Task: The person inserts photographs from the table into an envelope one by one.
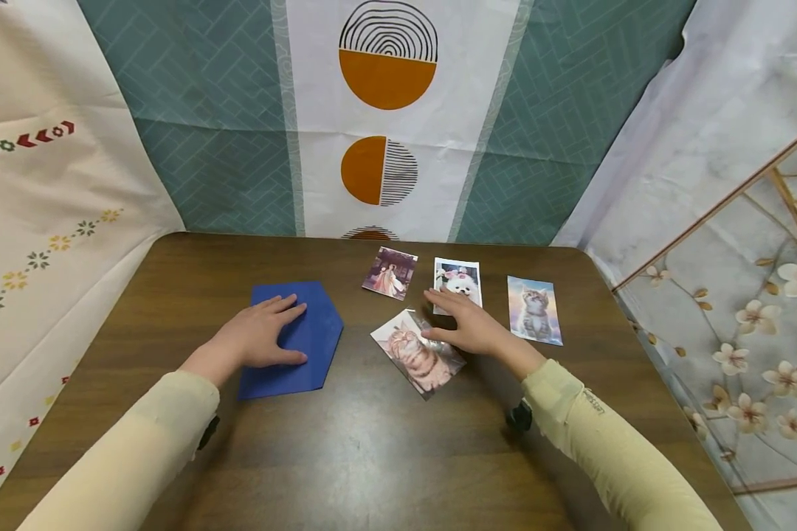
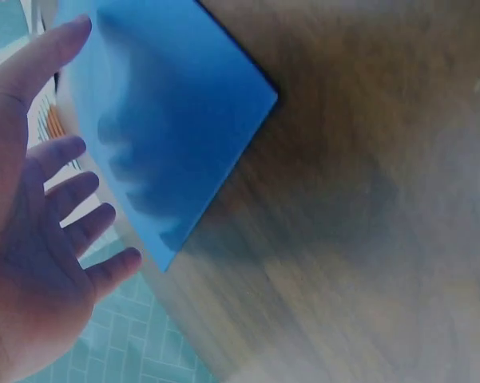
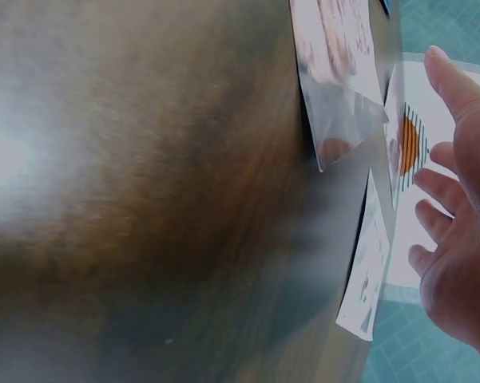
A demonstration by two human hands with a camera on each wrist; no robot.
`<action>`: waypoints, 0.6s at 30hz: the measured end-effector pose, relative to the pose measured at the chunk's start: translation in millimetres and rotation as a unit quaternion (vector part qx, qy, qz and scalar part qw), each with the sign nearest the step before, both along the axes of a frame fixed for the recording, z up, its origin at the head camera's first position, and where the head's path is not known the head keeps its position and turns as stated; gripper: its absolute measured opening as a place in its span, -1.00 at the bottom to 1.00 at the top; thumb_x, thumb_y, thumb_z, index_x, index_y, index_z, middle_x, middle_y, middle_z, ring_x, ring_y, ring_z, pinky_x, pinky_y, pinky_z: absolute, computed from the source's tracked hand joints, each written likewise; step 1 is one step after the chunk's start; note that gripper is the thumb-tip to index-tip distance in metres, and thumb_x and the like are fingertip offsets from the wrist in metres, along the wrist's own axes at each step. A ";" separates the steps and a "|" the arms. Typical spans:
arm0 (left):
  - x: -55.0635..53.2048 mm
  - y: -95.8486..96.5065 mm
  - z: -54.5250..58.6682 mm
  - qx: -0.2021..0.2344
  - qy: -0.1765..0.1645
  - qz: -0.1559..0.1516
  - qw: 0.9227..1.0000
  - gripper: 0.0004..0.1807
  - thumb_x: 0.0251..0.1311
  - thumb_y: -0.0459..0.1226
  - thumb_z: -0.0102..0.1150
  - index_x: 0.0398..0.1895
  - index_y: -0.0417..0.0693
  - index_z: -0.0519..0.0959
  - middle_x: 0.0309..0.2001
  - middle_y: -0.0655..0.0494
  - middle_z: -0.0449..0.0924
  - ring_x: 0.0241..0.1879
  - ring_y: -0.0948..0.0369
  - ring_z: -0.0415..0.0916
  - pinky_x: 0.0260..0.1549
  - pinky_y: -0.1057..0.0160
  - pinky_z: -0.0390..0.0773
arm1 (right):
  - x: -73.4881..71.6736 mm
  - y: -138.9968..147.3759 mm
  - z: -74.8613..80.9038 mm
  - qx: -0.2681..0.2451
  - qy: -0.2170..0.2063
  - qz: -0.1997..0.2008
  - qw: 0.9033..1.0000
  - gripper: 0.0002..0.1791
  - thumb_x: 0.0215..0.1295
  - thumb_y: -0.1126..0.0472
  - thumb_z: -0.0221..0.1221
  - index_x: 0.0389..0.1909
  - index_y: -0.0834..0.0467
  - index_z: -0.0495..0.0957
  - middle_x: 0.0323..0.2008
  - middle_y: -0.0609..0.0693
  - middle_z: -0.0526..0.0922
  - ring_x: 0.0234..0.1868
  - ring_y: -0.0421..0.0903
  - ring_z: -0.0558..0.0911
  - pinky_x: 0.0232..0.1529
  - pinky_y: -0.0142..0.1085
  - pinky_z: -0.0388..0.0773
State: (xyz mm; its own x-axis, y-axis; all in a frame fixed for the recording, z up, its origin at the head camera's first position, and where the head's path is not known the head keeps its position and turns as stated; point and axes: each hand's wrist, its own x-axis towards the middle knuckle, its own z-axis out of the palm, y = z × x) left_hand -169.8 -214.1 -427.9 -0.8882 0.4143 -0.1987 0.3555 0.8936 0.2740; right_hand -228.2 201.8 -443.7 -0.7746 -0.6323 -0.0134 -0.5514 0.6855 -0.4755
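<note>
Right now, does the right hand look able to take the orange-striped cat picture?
Probably yes: the right hand hovers close to the orange-striped cat picture, holding nothing, and no other object appears on top.

Right sleeve (image 1: 627,457): pale yellow, long, lightly creased cloth.
Right cuff (image 1: 550,389): hand end of right sleeve, plain band, puckered seam behind.
Lettering (image 1: 595,402): right sleeve, beside cuff seam; small, dark script, wording uncertain.
Right wrist fitting (image 1: 520,417): just beside right sleeve's cuff; black, compact.
Left sleeve (image 1: 126,450): left of right sleeve, matching pale yellow.
Left wrist fitting (image 1: 209,432): well left of right sleeve; black, partly hidden.
</note>
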 end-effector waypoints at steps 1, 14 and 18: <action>2.1 0.4 0.6 -0.002 0.004 0.001 1.000 0.09 0.23 0.28 0.39 0.65 -0.17 0.28 0.65 -0.32 0.13 0.60 -0.37 0.05 0.44 -0.48 0.15 | -2.3 -1.1 -0.2 0.000 0.001 0.003 1.000 -0.09 0.47 -0.08 0.34 0.65 0.24 0.22 0.63 0.24 0.25 0.68 0.26 0.11 0.60 0.26 0.01; 21.9 5.2 -1.7 0.000 0.015 0.014 1.000 0.03 0.29 0.25 0.35 0.65 -0.15 0.30 0.65 -0.30 0.13 0.61 -0.36 0.04 0.43 -0.49 0.14 | -27.6 -13.3 -12.3 0.004 0.061 0.087 0.994 -0.23 0.37 0.04 0.44 0.49 0.31 0.47 0.50 0.27 0.45 0.62 0.33 0.22 0.57 0.31 0.06; 24.0 3.3 -3.0 -0.001 0.011 0.020 1.000 0.03 0.29 0.27 0.35 0.65 -0.14 0.30 0.65 -0.29 0.12 0.61 -0.36 0.04 0.43 -0.50 0.13 | -29.1 -16.8 -17.1 0.017 0.075 0.099 0.992 -0.25 0.38 0.02 0.43 0.49 0.27 0.49 0.50 0.25 0.46 0.63 0.31 0.21 0.56 0.31 0.09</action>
